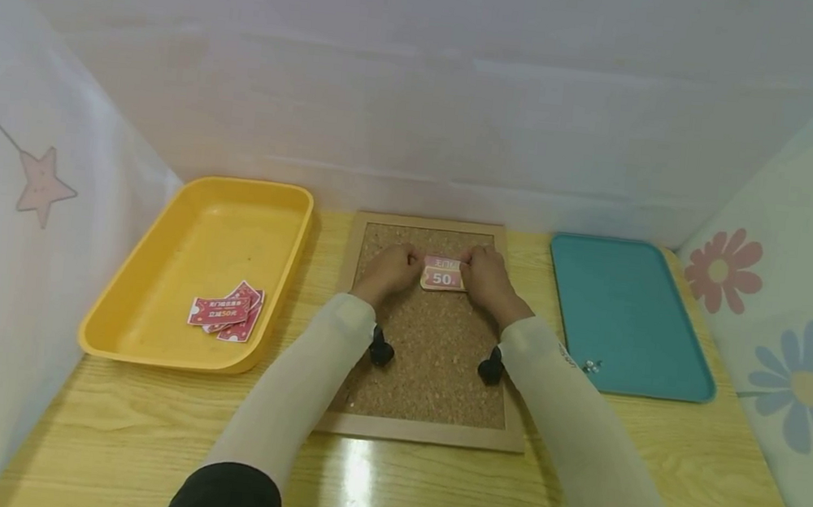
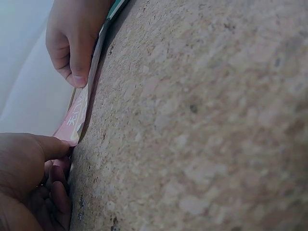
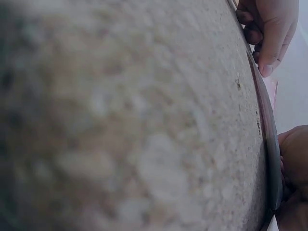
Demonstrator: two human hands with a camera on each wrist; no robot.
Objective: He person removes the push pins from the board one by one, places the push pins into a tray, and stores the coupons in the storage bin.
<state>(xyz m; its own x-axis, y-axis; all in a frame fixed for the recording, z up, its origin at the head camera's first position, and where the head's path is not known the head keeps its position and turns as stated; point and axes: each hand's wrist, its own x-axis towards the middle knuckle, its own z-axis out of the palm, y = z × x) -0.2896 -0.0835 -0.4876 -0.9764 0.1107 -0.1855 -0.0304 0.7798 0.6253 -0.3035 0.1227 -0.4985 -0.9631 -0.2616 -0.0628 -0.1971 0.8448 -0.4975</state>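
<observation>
A pink paper coupon (image 1: 443,275) printed with "50" is stretched between my two hands just above the upper part of a wood-framed cork board (image 1: 432,370). My left hand (image 1: 392,270) pinches the coupon's left end between thumb and fingers. At its right end, my right hand (image 1: 488,282) pinches the paper. In the left wrist view, the coupon (image 2: 72,120) runs from the left hand (image 2: 21,166) up to the right hand (image 2: 79,36). The right wrist view has the left thumb on the coupon's edge, while the right hand (image 3: 296,154) is partly cut off.
To the left stands a yellow tray (image 1: 196,225) holding several loose pink coupons (image 1: 224,311). On the right lies a teal tray (image 1: 629,308) with small shiny metal pieces (image 1: 592,366) near its front left corner. White printed cloth surrounds the wooden table (image 1: 442,494).
</observation>
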